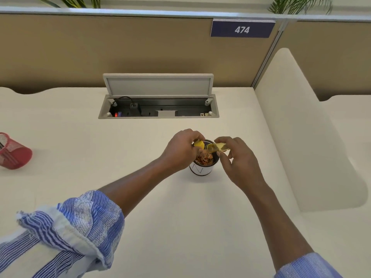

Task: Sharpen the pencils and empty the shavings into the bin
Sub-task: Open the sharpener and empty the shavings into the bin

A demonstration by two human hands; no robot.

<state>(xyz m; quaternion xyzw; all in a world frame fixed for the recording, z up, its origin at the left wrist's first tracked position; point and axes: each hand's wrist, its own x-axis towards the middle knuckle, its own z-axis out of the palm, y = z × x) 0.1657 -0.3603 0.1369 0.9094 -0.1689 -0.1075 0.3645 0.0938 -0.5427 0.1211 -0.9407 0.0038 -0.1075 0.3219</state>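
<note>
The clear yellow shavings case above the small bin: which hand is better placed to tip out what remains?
The right hand, I judge. Its fingers hold the clear yellow shavings case tilted over the small white bin, where shavings lie. The left hand holds only the yellow sharpener part.

bare desk (180, 227) nearside, bin (201, 169) centre, red holder (14, 155) far left

I see two bare forearms and bare hands, left hand (178, 151) and right hand (239, 159), no rings or watch visible. Near left: a rolled-up, crumpled white woven-cotton sleeve with blue stripes (66, 233). Near right: only a light blue, finely striped cuff edge (307, 266) shows.
</note>
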